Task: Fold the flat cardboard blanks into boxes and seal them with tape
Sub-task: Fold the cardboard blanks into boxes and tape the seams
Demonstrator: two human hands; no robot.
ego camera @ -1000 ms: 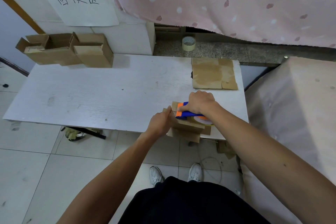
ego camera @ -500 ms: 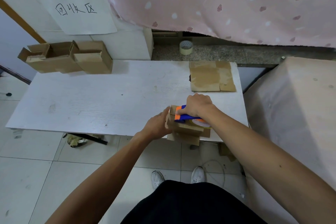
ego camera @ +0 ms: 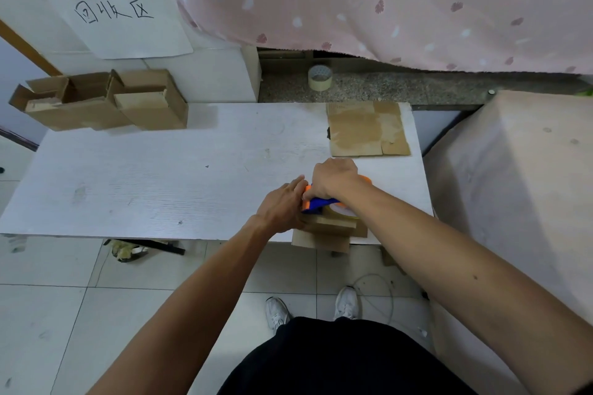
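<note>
Box [ego camera: 324, 228] sits at worktop [ego camera: 160, 186] near-right edge, overhanging it, directly under both hands: right hand [ego camera: 333, 181] curled round dispenser [ego camera: 317, 202] on its top, left hand [ego camera: 282, 207] nearer the left side, fingers fairly straight, pressing, gripping nothing; seam axis hidden.

Soft even daylight, faint shadows, wide-angle edge bending, mild blur

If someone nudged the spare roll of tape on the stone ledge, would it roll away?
The roll of tape seems to lie flat, hole up, so a push would probably slide it along the ledge, not roll it. It looks hollow, so it is likely light for its size.
</note>
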